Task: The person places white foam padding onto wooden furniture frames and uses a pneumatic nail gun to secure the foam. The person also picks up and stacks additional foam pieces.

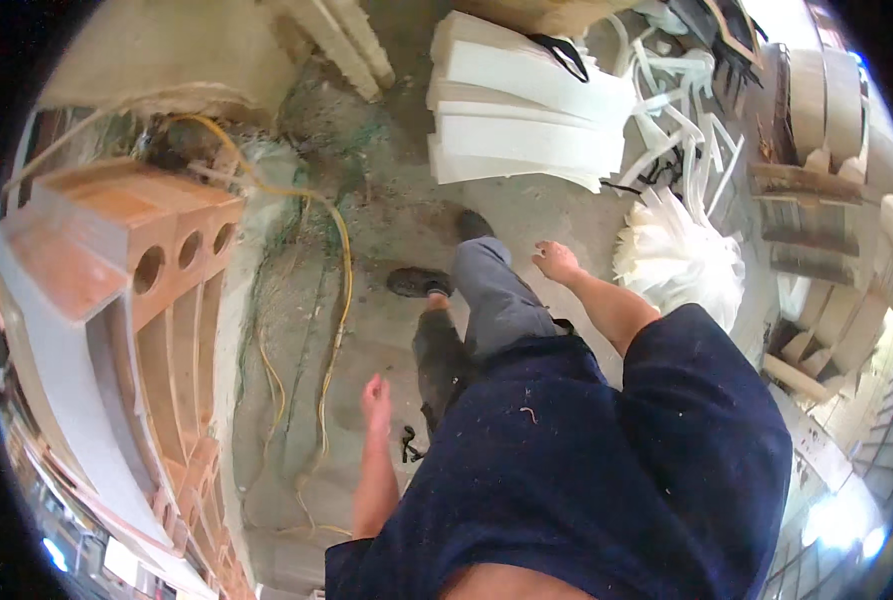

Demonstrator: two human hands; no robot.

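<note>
My left hand (pixel 376 398) hangs at my side over the concrete floor, its fingers loosely bent and nothing in it. On the other side my right hand (pixel 556 262) is held out ahead of my thigh, also holding nothing, with thumb and fingers a little apart. Nearest to the right hand is a bundle of thin white strips (pixel 678 262) on the floor. Farther ahead lies a fanned stack of white sheets (pixel 526 110). Neither hand touches anything.
A yellow hose (pixel 347 260) snakes along the floor at left, beside a stack of wooden frames (pixel 166 240) with round holes. Loose white strips (pixel 671 95) lie tangled at the far right. Curved wooden parts (pixel 806 215) are piled along the right.
</note>
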